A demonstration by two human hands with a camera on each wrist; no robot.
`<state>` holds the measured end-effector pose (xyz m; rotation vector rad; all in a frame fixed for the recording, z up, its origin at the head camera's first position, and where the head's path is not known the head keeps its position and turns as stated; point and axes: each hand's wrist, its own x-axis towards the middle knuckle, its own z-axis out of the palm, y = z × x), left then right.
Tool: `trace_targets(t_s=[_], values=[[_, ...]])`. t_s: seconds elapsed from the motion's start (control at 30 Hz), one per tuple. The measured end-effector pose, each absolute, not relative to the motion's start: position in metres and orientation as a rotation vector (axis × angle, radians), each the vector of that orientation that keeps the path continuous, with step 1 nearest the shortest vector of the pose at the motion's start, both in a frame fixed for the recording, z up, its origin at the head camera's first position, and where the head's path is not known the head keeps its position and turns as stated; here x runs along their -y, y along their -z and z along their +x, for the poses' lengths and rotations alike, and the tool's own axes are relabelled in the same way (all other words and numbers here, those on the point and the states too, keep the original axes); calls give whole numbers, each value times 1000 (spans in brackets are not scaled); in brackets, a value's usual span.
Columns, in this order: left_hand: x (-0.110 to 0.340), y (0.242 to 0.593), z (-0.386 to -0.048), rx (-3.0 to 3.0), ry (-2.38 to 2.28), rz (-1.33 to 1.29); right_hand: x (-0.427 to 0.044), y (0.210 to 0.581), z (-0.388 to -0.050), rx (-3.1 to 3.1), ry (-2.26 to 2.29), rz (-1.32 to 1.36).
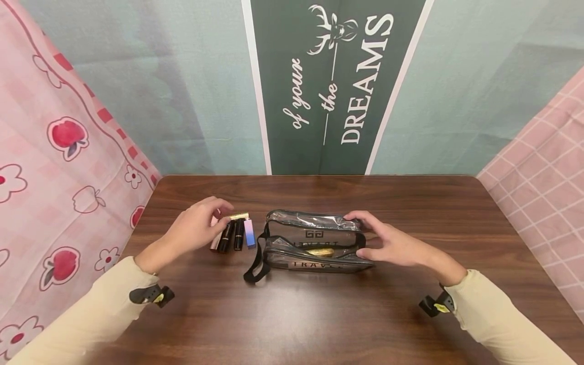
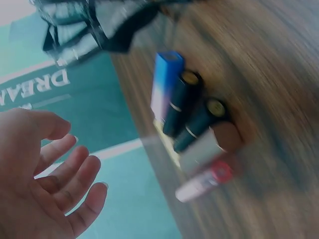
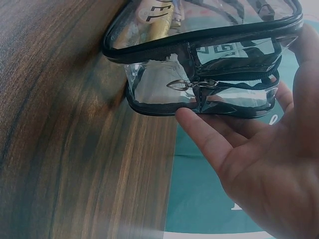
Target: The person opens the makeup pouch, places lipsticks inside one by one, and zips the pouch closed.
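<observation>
A clear pouch (image 1: 296, 220) with black trim and TRAVEL lettering lies on the table, its top gaping. Inside it is a gold tube (image 1: 321, 252), also seen as a gold cylinder (image 3: 160, 26) in the right wrist view. My right hand (image 1: 394, 246) holds the pouch's right end, fingers on the back rim and thumb at the front. Left of the pouch is a row of lipstick tubes: a pink-to-blue one (image 1: 249, 233), black ones (image 1: 239, 235), a gold one (image 1: 239, 216). Over the row hovers my left hand (image 1: 198, 223), its fingers loosely bent around nothing in the left wrist view.
A black strap loop (image 1: 257, 271) sticks out from the pouch's left end. In the left wrist view a pinkish tube (image 2: 204, 181) lies beside a squarish metallic tube (image 2: 212, 144). A printed curtain hangs behind the wooden table (image 1: 292, 319).
</observation>
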<state>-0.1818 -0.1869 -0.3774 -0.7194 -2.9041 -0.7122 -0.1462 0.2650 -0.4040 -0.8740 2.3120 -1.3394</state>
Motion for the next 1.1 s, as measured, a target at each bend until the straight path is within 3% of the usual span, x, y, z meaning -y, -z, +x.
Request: trace_targets(t_s=[0.5, 1.1], values=[[231, 409, -201, 3092, 699, -528, -265, 404, -147, -2327, 1317, -881], [239, 435, -204, 3205, 645, -471, -265, 405, -145, -2328, 1325, -871]])
